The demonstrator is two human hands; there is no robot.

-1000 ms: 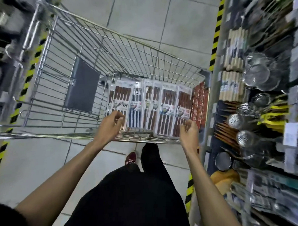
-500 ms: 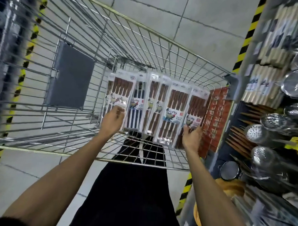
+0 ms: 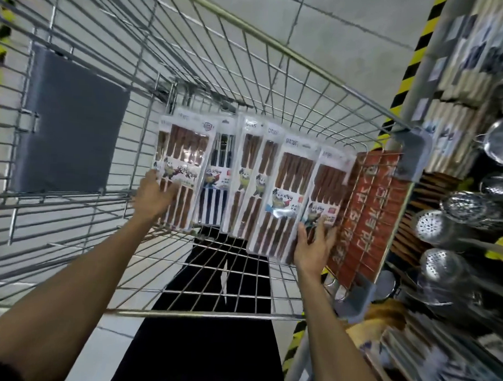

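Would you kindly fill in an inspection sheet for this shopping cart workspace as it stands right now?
Surface: wire cart, its mesh floor bare in front of the packs.
Job's things: chopstick packs stand in a row across the cart, overlapping. Most hold brown sticks, one holds dark sticks.
Clutter: grey panel on the cart's left wall; red sign on its right wall.
Hands: left hand rests on the leftmost pack, fingers spread. Right hand touches the lower end of the rightmost pack, fingers spread.
Cables: nothing seen.
Surroundings: tiled floor, hazard tape, and a shelf of metal strainers on the right.
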